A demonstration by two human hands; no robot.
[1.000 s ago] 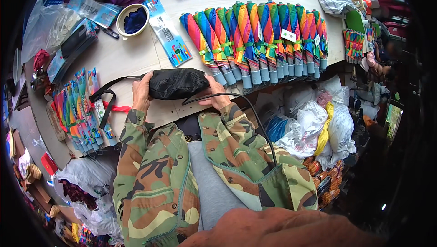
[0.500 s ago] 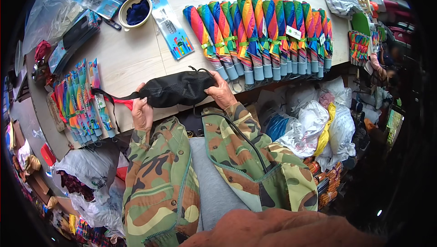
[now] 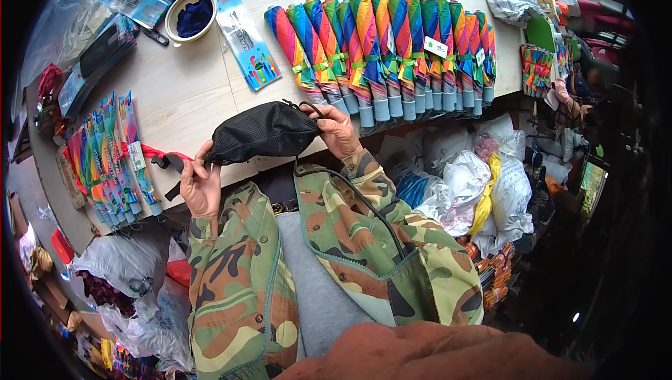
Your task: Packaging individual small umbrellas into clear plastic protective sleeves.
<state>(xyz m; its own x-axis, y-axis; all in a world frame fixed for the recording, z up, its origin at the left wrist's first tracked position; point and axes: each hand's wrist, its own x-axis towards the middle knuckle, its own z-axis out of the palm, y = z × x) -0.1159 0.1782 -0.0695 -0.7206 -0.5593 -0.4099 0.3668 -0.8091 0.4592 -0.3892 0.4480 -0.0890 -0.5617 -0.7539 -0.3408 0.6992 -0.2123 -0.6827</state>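
Observation:
A black mesh drawstring pouch (image 3: pixel 262 134) is stretched between my two hands above the table's near edge. My left hand (image 3: pixel 201 183) pinches its left end between thumb and fingers. At the other end, my right hand (image 3: pixel 337 130) grips the pouch beside its drawstring cord. A red strap with a black buckle (image 3: pixel 170 161) trails leftward from my left hand. What the pouch contains is hidden. Just beyond my right hand lies a row of folded rainbow umbrellas (image 3: pixel 392 58) with light blue handles.
Several sleeved rainbow umbrellas (image 3: pixel 108 159) lie at the left table edge. Further back are a flat printed sleeve (image 3: pixel 246 40) and a white bowl (image 3: pixel 171 26) with dark blue cloth. White plastic bags (image 3: pixel 465 180) are piled below the table on the right.
The pouch now slants more, its right end higher. My left hand has shifted left and slightly down, and the red strap shows more. The whole view has slid slightly.

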